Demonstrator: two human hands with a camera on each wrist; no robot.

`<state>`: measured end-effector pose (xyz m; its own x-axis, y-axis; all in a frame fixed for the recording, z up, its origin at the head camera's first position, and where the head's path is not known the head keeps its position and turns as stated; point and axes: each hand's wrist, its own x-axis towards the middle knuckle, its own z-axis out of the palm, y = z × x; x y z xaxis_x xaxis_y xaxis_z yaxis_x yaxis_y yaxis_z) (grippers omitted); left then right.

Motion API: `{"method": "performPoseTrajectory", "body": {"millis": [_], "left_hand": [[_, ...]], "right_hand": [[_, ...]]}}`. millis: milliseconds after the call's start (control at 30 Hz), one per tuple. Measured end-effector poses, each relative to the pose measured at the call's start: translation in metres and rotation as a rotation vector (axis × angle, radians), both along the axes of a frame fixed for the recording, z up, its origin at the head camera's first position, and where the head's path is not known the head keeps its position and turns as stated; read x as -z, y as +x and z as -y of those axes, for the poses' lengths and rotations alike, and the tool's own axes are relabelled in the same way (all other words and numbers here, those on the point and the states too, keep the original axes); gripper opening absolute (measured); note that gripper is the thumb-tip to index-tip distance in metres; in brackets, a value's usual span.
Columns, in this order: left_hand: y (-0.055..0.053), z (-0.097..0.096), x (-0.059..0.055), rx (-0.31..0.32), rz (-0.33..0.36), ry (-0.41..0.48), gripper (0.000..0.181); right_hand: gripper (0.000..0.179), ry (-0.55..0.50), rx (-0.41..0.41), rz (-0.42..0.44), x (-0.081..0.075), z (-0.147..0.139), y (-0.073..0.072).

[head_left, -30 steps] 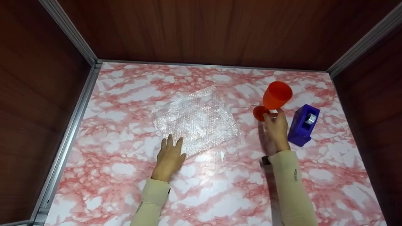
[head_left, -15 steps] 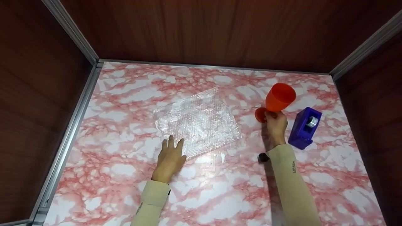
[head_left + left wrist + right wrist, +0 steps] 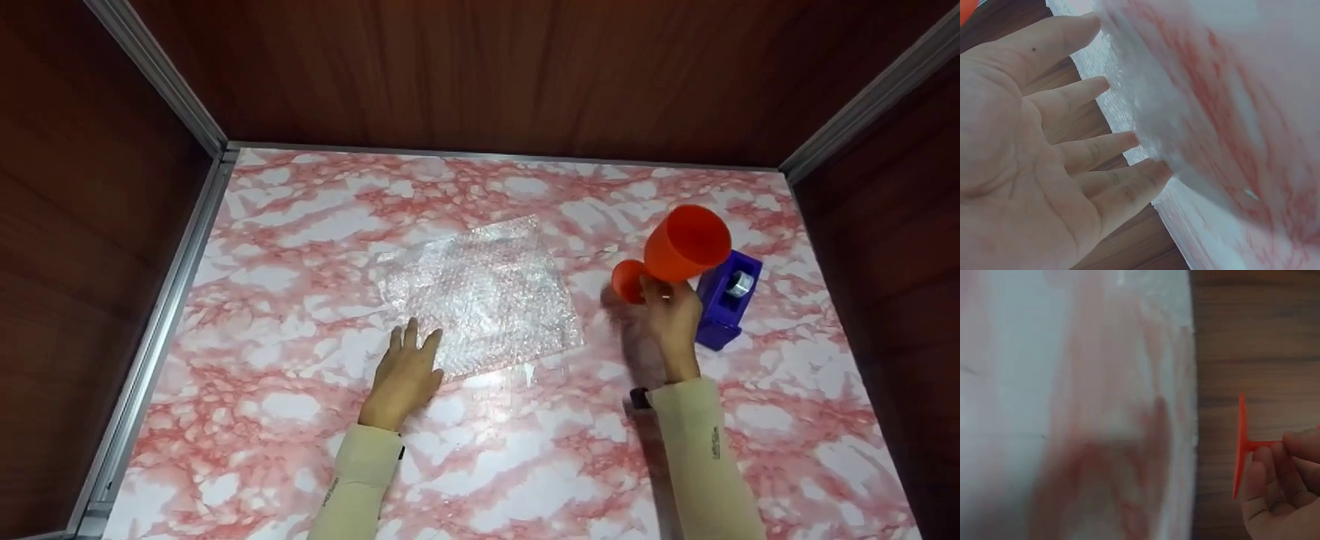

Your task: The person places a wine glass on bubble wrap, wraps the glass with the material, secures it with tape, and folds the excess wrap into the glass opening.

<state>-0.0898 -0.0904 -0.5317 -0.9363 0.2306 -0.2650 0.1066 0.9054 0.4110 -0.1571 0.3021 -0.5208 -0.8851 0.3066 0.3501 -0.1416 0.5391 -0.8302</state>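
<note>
My right hand pinches the stem of an orange-red plastic goblet. The goblet leans to the right, its bowl's mouth facing up and its round base beside my fingertips. From the right wrist view, the thin base and short stem show edge-on, with fingers and thumb curled on the stem; the bowl is out of that view. A sheet of clear bubble wrap lies flat on the table. On its near left edge my left hand rests, fingers straight and spread. The left wrist view shows those fingertips touching the wrap.
A purple tape dispenser with a roll of clear tape stands just right of my right hand, partly covered by the goblet. Dark wood panels wall the marbled red-and-white table at the back and both sides.
My right hand has taken firmer hold of the goblet's stem and brought it up and slightly right, so its bowl now overlaps the tape dispenser. My left hand stays on the bubble wrap.
</note>
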Motion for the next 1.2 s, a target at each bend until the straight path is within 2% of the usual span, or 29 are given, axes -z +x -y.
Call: {"method": "performPoseTrajectory", "body": {"millis": [133,367,567,900,1200], "left_hand": [[-0.001,-0.002,-0.001,0.018,0.020,0.028,0.064],[0.000,-0.012,-0.002,0.076,0.053,0.083,0.063],[0.007,-0.020,-0.001,0.140,0.004,0.092,0.061],[0.022,-0.044,0.002,0.223,-0.050,0.101,0.059],[0.028,-0.046,0.001,0.229,-0.062,0.124,0.059]], "right_hand": [[0.013,0.079,0.002,-0.080,-0.010,0.005,0.020],[0.013,0.100,-0.037,-0.100,-0.020,0.010,0.057],[0.016,0.135,-0.056,-0.121,-0.020,0.016,0.081],[0.020,0.145,-0.059,-0.140,-0.017,0.027,0.095],[0.022,0.137,-0.080,-0.123,-0.019,0.037,0.097]]}}
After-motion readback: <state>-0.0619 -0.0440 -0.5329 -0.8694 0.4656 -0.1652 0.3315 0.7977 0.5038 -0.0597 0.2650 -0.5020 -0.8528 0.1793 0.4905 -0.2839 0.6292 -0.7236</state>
